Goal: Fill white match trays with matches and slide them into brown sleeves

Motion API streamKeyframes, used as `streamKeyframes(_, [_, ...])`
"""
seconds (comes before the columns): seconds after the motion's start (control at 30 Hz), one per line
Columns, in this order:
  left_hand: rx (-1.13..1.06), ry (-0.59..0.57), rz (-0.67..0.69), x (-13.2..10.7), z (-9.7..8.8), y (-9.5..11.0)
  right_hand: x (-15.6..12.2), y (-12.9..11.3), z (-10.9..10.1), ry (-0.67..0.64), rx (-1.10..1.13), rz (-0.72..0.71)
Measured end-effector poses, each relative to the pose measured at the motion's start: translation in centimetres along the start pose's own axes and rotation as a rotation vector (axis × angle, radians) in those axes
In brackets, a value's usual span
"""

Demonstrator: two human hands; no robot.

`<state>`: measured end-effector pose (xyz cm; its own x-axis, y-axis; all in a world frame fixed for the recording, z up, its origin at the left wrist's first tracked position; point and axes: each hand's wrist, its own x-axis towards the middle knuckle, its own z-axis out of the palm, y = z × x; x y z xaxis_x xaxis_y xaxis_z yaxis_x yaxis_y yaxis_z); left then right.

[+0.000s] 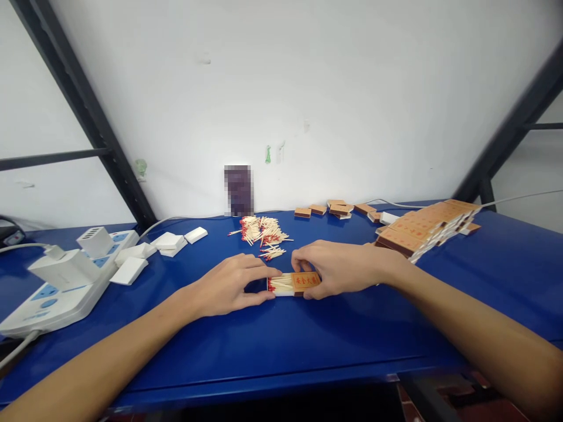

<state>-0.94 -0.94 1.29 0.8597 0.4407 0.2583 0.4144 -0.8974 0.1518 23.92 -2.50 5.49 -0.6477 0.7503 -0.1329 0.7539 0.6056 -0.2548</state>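
Observation:
Between my two hands a matchbox lies on the blue table. Its white inner tray [287, 293] is partly out of the orange printed sleeve [307, 281], and red-tipped matches [281, 282] fill the part that shows. My left hand [237, 284] pinches the tray's left end between thumb and fingers. With its thumb at the front and fingers behind, my right hand [334, 266] grips the sleeve. Just beyond the box is a loose pile of matches [264, 231], with a smaller cluster of matches [272, 252] on its near side.
White matchbox trays [171, 243] lie at left beside a power strip [65, 299] with chargers. Orange sleeves [338, 208] sit near the wall. Stacked matchboxes [422, 228] stand at right. A pixelated dark object [238, 190] leans on the wall. The blue table's [264, 351] edge is nearby.

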Motion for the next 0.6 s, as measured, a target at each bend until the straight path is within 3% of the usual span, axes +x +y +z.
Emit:
streamKeyframes(0.2, [-0.024, 0.005, -0.019, 0.0, -0.1, 0.2, 0.4, 0.2, 0.4, -0.001, 0.04, -0.078])
streamKeyframes(0.6, [-0.229, 0.086, -0.13, -0.4, 0.7, -0.7, 2.0, -1.3, 2.6, 0.207, 0.118, -0.282])
